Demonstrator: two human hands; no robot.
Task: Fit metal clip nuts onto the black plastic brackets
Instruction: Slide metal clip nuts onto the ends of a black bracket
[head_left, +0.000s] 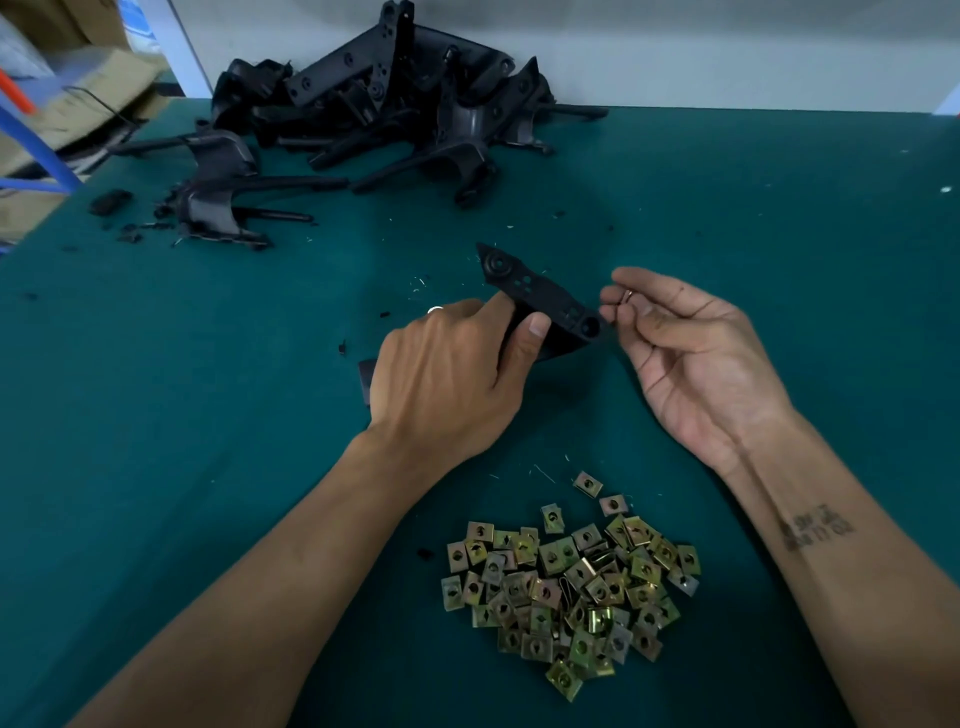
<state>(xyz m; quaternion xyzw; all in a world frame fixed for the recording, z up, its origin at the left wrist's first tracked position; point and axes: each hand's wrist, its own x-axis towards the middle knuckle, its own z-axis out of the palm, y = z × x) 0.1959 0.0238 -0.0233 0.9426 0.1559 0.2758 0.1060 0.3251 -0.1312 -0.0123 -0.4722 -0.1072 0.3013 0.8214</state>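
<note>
Black plastic fills my left hand (447, 374): I grip one bracket (545, 301) with my thumb curled over its near edge and my fingers wrapped behind it, holding it above the green table (156, 415) so its long flat face tilts up toward me. A round hole shows near each end of it. My right hand (696, 358) lies palm up just beside the bracket's right end, fingers bent inward, and between thumb and fingertips I pinch a small clip nut (627, 296), only a sliver of metal showing, close to that end but not plainly touching it. Near me, between my forearms, a heap of brass-coloured clip nuts (571, 587) lies on the cloth. At the far edge of the table sits a tangled pile of black brackets (384, 104), with two more (218, 192) lying apart to its left
</note>
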